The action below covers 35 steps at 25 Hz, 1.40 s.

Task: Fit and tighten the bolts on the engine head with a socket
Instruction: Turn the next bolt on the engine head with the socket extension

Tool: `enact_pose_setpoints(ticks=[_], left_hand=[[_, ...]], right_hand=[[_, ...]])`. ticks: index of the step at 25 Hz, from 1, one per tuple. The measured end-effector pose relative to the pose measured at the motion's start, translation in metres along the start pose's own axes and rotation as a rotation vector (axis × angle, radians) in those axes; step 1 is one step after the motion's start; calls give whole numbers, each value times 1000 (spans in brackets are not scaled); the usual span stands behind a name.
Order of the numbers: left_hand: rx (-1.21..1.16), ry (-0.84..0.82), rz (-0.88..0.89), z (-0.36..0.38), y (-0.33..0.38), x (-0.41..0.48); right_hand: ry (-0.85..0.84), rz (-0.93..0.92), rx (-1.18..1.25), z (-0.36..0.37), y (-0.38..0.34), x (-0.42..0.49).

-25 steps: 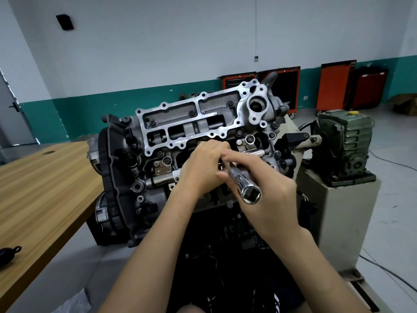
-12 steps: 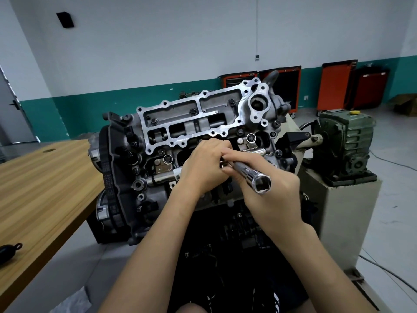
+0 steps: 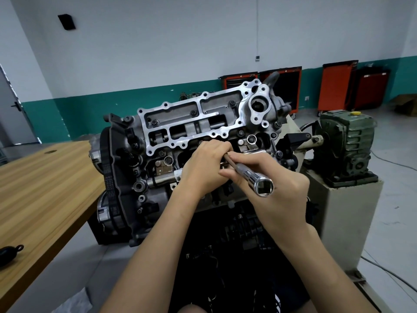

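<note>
Both hands (image 3: 278, 199) seemingly around socket (image 3: 259, 184).

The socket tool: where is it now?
In the head view, the socket tool is at centre, in front of the engine head, held by the left hand and the right hand.

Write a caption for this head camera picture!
Left hand and right hand hold a socket tool at the engine head.

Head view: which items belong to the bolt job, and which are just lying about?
Job:
engine head
bolts
socket
left hand and right hand, both on the socket

Lying about:
table
black object on the table
green gearbox
red cabinets
</note>
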<state>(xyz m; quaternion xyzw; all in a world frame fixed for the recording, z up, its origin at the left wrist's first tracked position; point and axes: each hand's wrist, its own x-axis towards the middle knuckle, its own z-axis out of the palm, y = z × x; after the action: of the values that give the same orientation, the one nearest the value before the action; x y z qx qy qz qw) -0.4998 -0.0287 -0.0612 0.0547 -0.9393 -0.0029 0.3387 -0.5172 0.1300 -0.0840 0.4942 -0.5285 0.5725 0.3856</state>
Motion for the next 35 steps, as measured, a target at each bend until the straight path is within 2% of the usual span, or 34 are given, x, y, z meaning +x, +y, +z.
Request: enact_pose_setpoints(ticks=[5, 10, 15, 20, 24, 27, 30, 35], left_hand=[[-42, -19, -20, -3, 1, 0], [-29, -7, -7, -6, 5, -2], [-51, -13, -32, -4, 4, -2], [-9, -20, 10, -1, 0, 1], [-74, 8, -28, -4, 3, -1], [-40, 6, -2, -3, 3, -1], [-1, -12, -18, -2, 1, -1], [-89, -12, -48, -7, 6, -1]], right_hand=[[-138, -58, 72, 4, -6, -4], [-36, -3, 42, -1, -2, 1], [-98, -52, 37, 3, -6, -1], [18, -3, 28, -2, -5, 2], [-110, -23, 60, 4, -7, -2], [-58, -67, -21, 2, -2, 1], [1, -23, -5, 0, -2, 2], [-124, -25, 62, 7, -5, -2]])
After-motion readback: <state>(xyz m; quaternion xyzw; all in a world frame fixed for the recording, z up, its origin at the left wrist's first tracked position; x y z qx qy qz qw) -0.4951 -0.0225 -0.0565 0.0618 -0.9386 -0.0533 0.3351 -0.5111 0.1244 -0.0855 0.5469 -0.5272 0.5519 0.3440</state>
